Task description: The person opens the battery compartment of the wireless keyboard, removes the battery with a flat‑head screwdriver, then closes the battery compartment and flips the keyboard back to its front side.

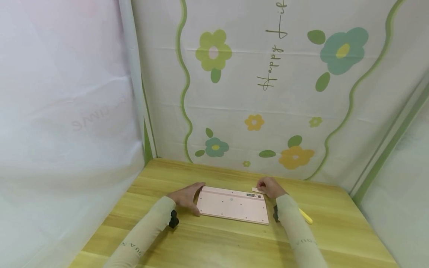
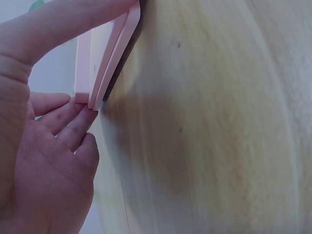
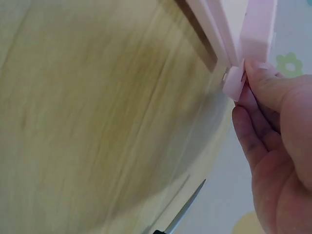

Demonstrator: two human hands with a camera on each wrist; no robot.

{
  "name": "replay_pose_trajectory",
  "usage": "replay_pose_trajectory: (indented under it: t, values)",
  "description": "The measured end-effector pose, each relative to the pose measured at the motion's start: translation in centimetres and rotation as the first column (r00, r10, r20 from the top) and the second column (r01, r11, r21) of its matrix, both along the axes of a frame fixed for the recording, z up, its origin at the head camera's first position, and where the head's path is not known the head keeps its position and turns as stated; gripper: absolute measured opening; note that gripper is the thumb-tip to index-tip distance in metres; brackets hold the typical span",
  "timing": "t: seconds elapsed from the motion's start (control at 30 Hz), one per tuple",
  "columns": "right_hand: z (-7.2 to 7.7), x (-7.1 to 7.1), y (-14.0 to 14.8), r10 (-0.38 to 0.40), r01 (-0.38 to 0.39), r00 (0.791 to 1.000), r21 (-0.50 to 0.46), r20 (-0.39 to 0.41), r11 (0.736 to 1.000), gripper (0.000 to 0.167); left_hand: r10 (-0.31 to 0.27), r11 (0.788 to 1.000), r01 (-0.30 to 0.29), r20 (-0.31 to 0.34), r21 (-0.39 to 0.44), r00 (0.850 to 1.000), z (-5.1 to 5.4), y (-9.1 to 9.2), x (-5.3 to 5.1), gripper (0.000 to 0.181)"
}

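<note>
A pale pink keyboard (image 1: 231,208) lies face down on the wooden table, its screw-dotted underside up. At its far right corner an uncovered battery compartment (image 1: 253,195) shows dark and metallic contents. My left hand (image 1: 186,197) grips the keyboard's left end, thumb at the near edge and fingers at the far edge; the left wrist view shows the fingertips against the pink edge (image 2: 83,83). Between thumb and fingers, my right hand (image 1: 271,188) pinches a small pink battery cover (image 3: 234,84) just beside the compartment. The palm hides part of the cover in the head view.
Right of the keyboard, partly behind the right forearm, lies a yellow-handled tool (image 1: 305,216); its pointed metal shaft (image 3: 187,207) shows in the right wrist view. A flower-printed cloth (image 1: 234,93) hangs behind the wooden table (image 1: 207,242), with white cloth at both sides.
</note>
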State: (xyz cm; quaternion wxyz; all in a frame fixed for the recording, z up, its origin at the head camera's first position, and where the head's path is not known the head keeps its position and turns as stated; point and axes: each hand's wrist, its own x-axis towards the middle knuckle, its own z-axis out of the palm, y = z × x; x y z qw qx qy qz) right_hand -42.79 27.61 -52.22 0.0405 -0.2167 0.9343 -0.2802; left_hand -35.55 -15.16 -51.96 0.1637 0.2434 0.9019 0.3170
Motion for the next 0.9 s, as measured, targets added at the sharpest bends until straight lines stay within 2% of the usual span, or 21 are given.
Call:
replay_pose_trajectory:
  t: [0.1, 0.17, 0.3, 0.47, 0.57, 0.7, 0.8, 0.9]
  values:
    - [0.0, 0.2, 0.3, -0.018, 0.019, 1.0, -0.017, 0.024, 1.0, 0.01, -0.009, 1.0, 0.009, 0.006, 0.003, 1.0, -0.1, 0.1, 0.1, 0.13]
    - [0.3, 0.5, 0.6, -0.017, 0.017, 1.0, -0.01, 0.005, 1.0, 0.008, -0.009, 1.0, 0.009, 0.01, 0.005, 1.0, -0.2, 0.1, 0.1, 0.13]
    - [1.8, 1.2, 1.5, -0.008, 0.01, 0.997, 0.03, -0.081, 0.999, 0.016, -0.006, 1.0, 0.006, 0.016, 0.015, 1.0, -0.2, 0.0, 0.2, 0.13]
    - [4.2, 2.6, 3.8, 0.054, -0.038, 0.981, 0.092, -0.187, 0.995, 0.029, -0.008, 1.0, 0.007, 0.01, 0.016, 1.0, 0.0, -0.1, 0.2, 0.129]
    - [5.4, 3.9, 5.5, 0.074, -0.048, 0.973, 0.121, -0.217, 0.991, 0.039, -0.001, 1.0, 0.001, 0.003, 0.009, 1.0, 0.0, -0.1, 0.1, 0.129]
    - [6.5, 6.1, 7.9, 0.062, -0.032, 0.976, 0.146, -0.21, 0.989, 0.051, -0.001, 1.0, 0.001, -0.013, -0.002, 1.0, 0.1, -0.1, 0.0, 0.128]
    - [6.6, 8.0, 9.6, 0.038, -0.005, 0.979, 0.16, -0.202, 0.987, 0.056, -0.005, 1.0, 0.005, -0.018, -0.009, 1.0, 0.0, -0.1, -0.1, 0.128]
    - [6.0, 9.8, 11.0, 0.034, 0.005, 0.976, 0.176, -0.214, 0.984, 0.06, -0.009, 1.0, 0.009, -0.015, -0.008, 1.0, -0.2, 0.0, -0.3, 0.128]
